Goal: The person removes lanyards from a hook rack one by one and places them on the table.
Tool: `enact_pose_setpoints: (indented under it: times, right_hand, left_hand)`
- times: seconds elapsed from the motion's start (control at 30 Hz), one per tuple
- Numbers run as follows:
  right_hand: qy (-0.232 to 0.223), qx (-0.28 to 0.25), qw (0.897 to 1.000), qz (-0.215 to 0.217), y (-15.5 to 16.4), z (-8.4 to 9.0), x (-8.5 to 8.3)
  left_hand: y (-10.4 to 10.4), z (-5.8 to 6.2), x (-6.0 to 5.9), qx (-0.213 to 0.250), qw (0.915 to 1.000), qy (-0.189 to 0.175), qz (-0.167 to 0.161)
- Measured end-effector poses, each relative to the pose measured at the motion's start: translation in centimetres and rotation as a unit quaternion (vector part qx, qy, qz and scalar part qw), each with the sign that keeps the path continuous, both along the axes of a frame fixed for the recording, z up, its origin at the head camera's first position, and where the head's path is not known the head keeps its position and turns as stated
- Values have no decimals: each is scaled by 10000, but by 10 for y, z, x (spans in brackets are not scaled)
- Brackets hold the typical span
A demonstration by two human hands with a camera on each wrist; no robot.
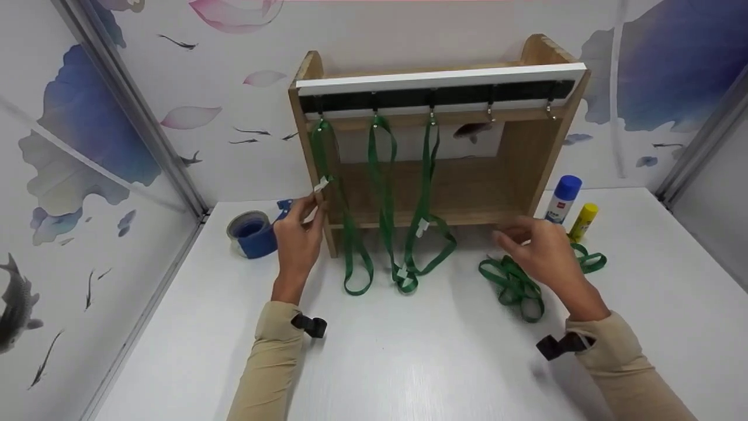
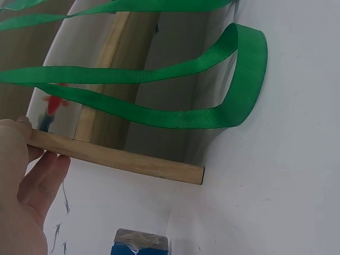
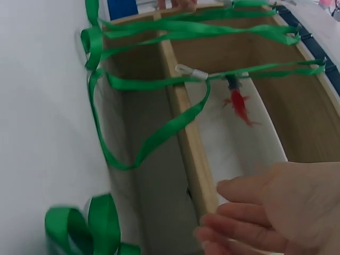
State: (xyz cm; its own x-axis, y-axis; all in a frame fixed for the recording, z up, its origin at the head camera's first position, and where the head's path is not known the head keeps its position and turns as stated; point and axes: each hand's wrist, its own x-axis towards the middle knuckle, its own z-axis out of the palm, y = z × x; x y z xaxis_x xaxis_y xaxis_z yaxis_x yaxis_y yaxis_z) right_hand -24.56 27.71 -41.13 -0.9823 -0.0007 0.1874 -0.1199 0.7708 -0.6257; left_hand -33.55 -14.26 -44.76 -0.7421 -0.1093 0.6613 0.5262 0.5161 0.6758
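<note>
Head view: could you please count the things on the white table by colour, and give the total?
Green: 4 (three hanging straps, one loose strap pile)
Blue: 2 (tape roll, blue-capped bottle)
Yellow: 1 (glue stick)
Wood: 1 (rack)
Total: 8

Bare left hand [image 1: 299, 234] and bare right hand [image 1: 540, 248]; long beige sleeves [image 1: 272, 356] to the wrists, black strap [image 1: 312, 325] buckled at each cuff.
</note>
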Motion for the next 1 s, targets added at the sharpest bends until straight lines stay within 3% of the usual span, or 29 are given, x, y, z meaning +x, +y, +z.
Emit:
enact_pose_setpoints:
  times: [0.2,0.4,0.57,0.83,1.0]
  right_hand:
    - [858,-711,9936,205,-44,3,-5]
    - [1401,-1461,9783,432,-85,5,-21]
    - [1511,-1921,9683,519,-105,12,-30]
    - [1519,-2236,9622,329,-115,20,-37]
    - [1813,-2243,9572,220,-119,21,-40]
  left_hand:
    - [-1,-1,1,3,10000,-56,21]
    - [0,0,1,0,10000,-95,25]
    - [1,0,1,29,9999,-131,18]
    - [2,1,0,-17,9999,-143,35]
    - [0,2,0,-4,9999,-133,34]
